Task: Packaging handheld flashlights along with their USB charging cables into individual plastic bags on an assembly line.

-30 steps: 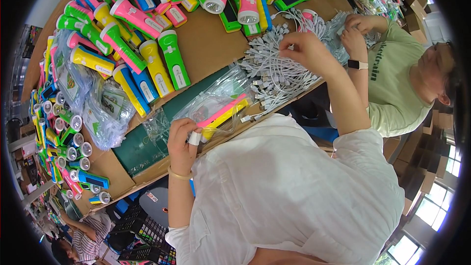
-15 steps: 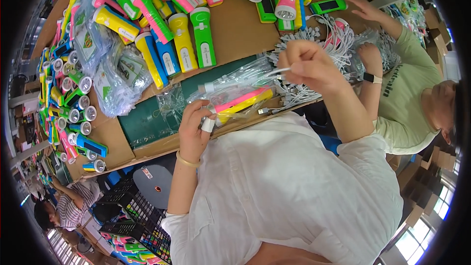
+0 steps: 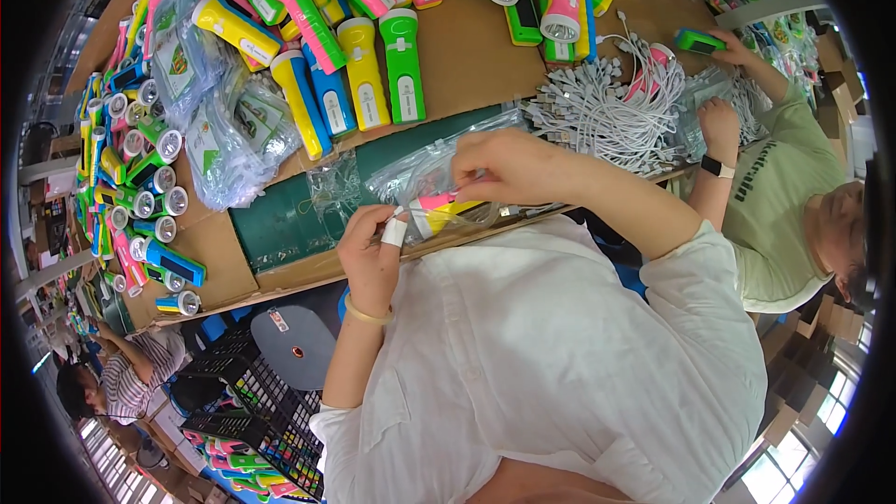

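Observation:
A pink and yellow flashlight [image 3: 435, 216] lies partly inside a clear plastic bag at the table's near edge. My left hand [image 3: 370, 247], with white tape around one finger, pinches the near end of this bag. Across the flashlight reaches my right hand [image 3: 509, 166], its fingers closed and pointing left, just above the bag; what they pinch is hidden. Under and beyond the right hand spread more clear plastic bags [image 3: 406, 171]. A small plug [image 3: 510, 211] shows beside the flashlight, right of the bag.
Flashlights [image 3: 366, 75] in several colours are piled across the far side and left. Filled bags [image 3: 224, 145] lie at left, and a heap of white USB cables [image 3: 611, 107] at right. A co-worker's hand [image 3: 737, 49] holds a green flashlight [image 3: 699, 41]. A black crate [image 3: 266, 392] stands below.
My right hand has come down and left from the cable heap to the bag, and the white cable it held is no longer clearly visible. The co-worker has lifted a green flashlight.

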The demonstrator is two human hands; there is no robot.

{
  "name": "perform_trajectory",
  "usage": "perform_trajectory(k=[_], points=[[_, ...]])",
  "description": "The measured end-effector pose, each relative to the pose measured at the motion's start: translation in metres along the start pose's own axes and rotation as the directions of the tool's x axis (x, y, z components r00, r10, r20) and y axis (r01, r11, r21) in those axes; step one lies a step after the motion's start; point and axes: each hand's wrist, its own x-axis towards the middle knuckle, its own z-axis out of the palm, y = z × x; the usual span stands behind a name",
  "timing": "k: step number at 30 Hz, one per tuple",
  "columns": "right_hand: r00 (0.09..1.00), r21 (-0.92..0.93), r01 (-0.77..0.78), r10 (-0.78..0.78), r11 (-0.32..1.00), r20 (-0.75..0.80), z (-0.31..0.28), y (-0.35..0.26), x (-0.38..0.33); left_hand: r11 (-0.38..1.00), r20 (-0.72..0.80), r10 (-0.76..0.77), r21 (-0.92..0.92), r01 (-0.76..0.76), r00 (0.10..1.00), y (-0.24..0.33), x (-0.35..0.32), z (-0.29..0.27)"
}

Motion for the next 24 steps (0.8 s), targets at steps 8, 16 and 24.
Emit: perform_trajectory(k=[8,16,24], points=[[0.986,0.26,0.018,-0.061,0.965,0.158,0.022,-0.019,0.031,0.995,-0.063,0.061,0.078,-0.056,0.996,0.022,-0.004,0.002],[0.96,-0.204,0.253,-0.272,0.946,-0.072,0.017,-0.002,0.007,0.998,-0.058,0.067,-0.012,-0.068,0.996,0.006,-0.012,-0.005],[0.99,-0.297,-0.01,-0.033,0.955,-0.139,-0.031,0.022,-0.054,0.851,0.167,-0.374,-0.331,0.409,0.912,-0.014,0.008,-0.023]])
